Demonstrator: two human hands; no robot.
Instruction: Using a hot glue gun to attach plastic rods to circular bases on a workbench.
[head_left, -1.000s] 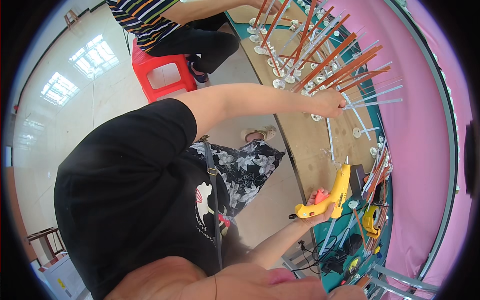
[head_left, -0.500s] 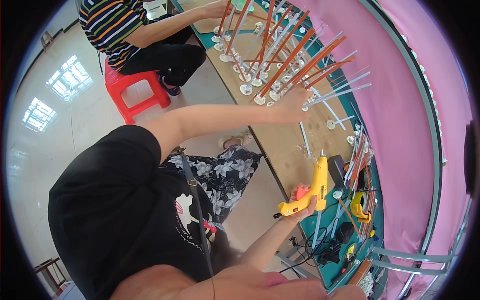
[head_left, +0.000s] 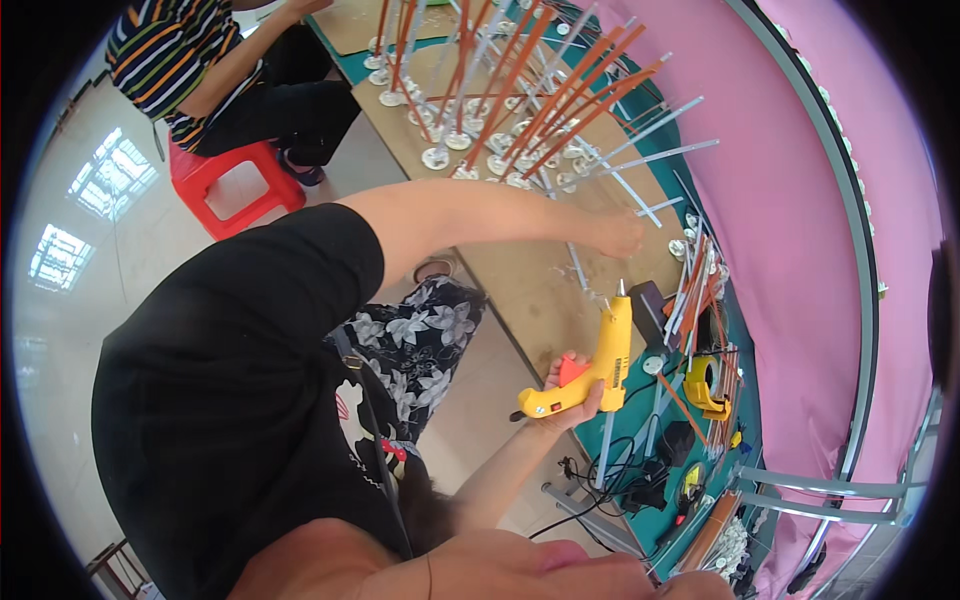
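My left hand (head_left: pixel 622 234) is closed over the board, its fingers at the near end of a clear stick (head_left: pixel 660 207) that pokes out beyond them. The fingers hide whatever joins the stick's base. In my right hand (head_left: pixel 575 398) is a yellow hot glue gun (head_left: pixel 608 350) with an orange trigger, its metal nozzle pointing up the picture toward my left hand. A clear glue stick (head_left: pixel 605 450) hangs from its rear. Beyond my left arm stand several brown sticks (head_left: pixel 490 120) and clear sticks on round white bases (head_left: pixel 435 158).
A brown board (head_left: pixel 520 290) covers part of the green table (head_left: pixel 660 520). Loose sticks (head_left: pixel 695 290), a dark block (head_left: pixel 652 312), a yellow tape dispenser (head_left: pixel 706 388) and black cables (head_left: pixel 640 485) lie on the right. A co-worker in a striped shirt (head_left: pixel 165 75) sits on a red stool (head_left: pixel 235 190).
My left hand has moved from the standing sticks toward the glue gun's nozzle, onto the spot where a white disc with clear sticks lay. The whole view has shifted a little.
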